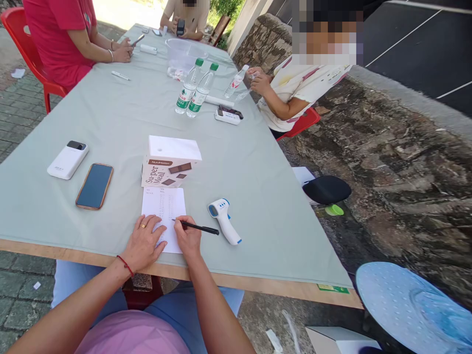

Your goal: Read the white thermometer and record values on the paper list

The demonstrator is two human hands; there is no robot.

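A black pen (pixel 202 227) is gripped in my right hand (pixel 189 239), its tip touching a white sheet of paper (pixel 179 199) with columns of small handwriting. My left hand (pixel 146 241) lies flat with fingers spread on the sheet's left side, a ring and a red wrist cord showing. Just beyond the paper's top edge stands a white and brown Super Meal box (pixel 173 160). To the right of my right hand lies a white and blue infrared thermometer (pixel 226 221). A phone (pixel 95 186) and a white power bank (pixel 68 160) lie to the left.
Two water bottles (pixel 199 91) with green caps stand mid-table, with a plastic basin (pixel 184 51) behind. Another power bank (pixel 227 116) lies near them. Three people sit around the far part of the table (pixel 110 115). A blue hat (pixel 409 305) is beside the near right corner.
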